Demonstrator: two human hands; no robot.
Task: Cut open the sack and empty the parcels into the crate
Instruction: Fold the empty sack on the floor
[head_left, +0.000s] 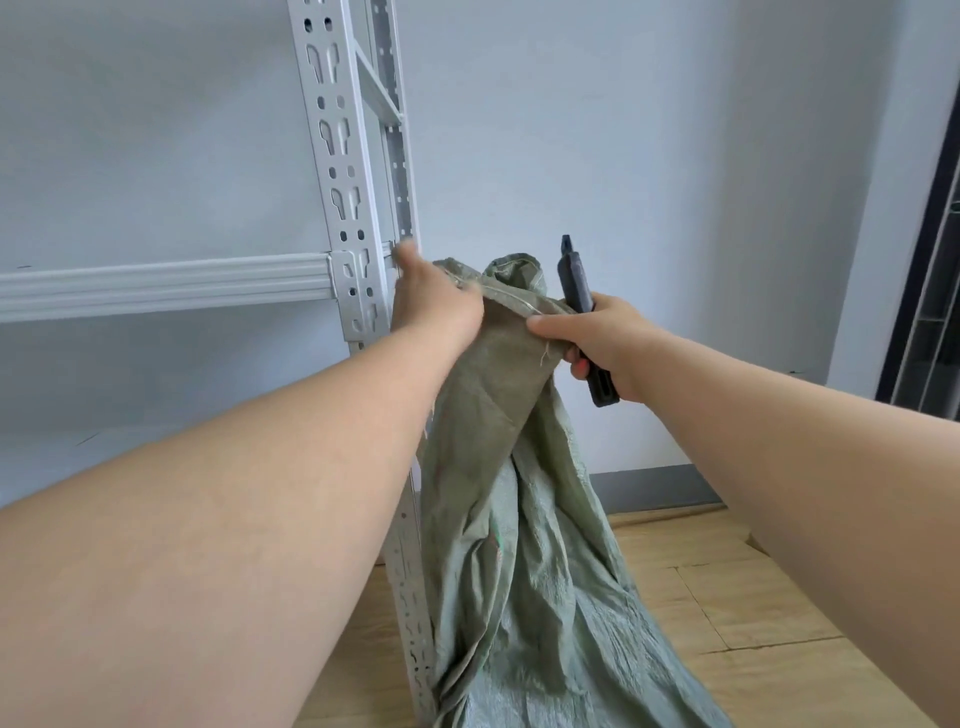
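Observation:
A green woven sack (511, 519) hangs in front of me, its stitched top edge lifted to chest height. My left hand (436, 299) grips the left end of that top edge beside the shelf upright. My right hand (597, 338) pinches the right end of the sack top with the thumb and also holds a dark utility knife (576, 288), whose tip points upward. The sack's lower part trails down to the floor. No parcels and no crate are visible.
A grey metal shelving rack (345, 208) stands at the left, its upright right behind my left hand. A pale wall is behind. Wooden floor (727, 597) lies at the lower right, and a dark door frame (930, 260) stands at the far right.

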